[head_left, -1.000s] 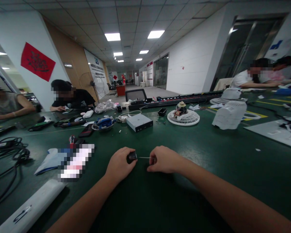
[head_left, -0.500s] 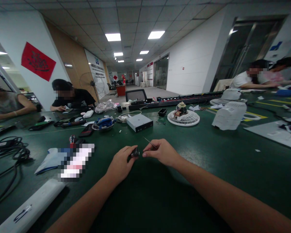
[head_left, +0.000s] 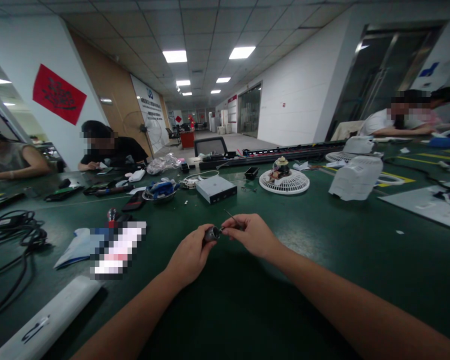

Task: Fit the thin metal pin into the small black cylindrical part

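Observation:
My left hand (head_left: 189,255) is closed round a short dark cylinder (head_left: 212,233) with a hollow end turned towards the right. Close beside that end is my right hand (head_left: 253,236), its thumb and forefinger pinched together. A thin metal rod (head_left: 230,216) sticks out from it, up and to the left. At the right fingertips a small dark piece (head_left: 221,230) shows near the cylinder's mouth; whether it touches the rim I cannot tell. Both hands are above the green table (head_left: 217,320).
Ahead lie a silver disc drive (head_left: 215,187), a small black tray (head_left: 251,173), a white fan grille with a motor (head_left: 284,182) and a white housing (head_left: 355,178). To the left are black cables (head_left: 17,235) and a long white case (head_left: 56,315). Several people sit around.
My left hand has turned the cylinder so its hollow end shows more. The right fingertips have come up closer to that end with the small piece.

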`<move>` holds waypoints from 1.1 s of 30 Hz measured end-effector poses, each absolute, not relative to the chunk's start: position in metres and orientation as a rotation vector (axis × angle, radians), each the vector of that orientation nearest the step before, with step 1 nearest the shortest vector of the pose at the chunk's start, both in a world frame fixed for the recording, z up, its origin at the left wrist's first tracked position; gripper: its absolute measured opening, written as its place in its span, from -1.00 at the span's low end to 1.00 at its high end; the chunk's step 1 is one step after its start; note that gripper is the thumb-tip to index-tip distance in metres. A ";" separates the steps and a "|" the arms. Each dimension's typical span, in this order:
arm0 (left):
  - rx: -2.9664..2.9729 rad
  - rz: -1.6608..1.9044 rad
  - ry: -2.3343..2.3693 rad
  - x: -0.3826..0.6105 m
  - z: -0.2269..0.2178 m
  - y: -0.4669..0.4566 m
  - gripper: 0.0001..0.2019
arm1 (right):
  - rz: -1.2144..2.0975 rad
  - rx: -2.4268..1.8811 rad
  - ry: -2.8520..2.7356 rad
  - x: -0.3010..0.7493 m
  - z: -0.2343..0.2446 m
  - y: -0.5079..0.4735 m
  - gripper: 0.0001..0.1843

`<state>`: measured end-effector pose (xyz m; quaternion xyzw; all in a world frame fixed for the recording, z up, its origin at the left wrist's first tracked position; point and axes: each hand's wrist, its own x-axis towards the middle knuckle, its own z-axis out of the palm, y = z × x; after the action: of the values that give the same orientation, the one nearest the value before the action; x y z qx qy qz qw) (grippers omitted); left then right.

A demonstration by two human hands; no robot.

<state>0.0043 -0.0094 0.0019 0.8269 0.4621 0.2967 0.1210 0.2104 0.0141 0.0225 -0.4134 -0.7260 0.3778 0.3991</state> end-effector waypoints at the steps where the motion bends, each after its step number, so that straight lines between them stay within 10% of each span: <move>1: 2.424 0.869 1.326 0.004 0.002 -0.010 -0.70 | 0.894 -1.038 -1.879 0.210 0.024 0.012 -0.87; 14: 2.429 0.845 1.207 0.006 0.008 -0.016 -0.80 | 0.517 -1.010 -2.054 0.209 0.028 0.002 -0.94; 33: 2.503 0.709 1.170 0.000 0.009 -0.018 -0.74 | 1.168 -0.981 -1.903 0.209 0.023 0.004 -0.79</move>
<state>-0.0004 -0.0181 0.0088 0.8683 0.4061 0.2459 0.1442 0.2086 0.0041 0.0226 -0.3778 -0.7326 0.4496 0.3441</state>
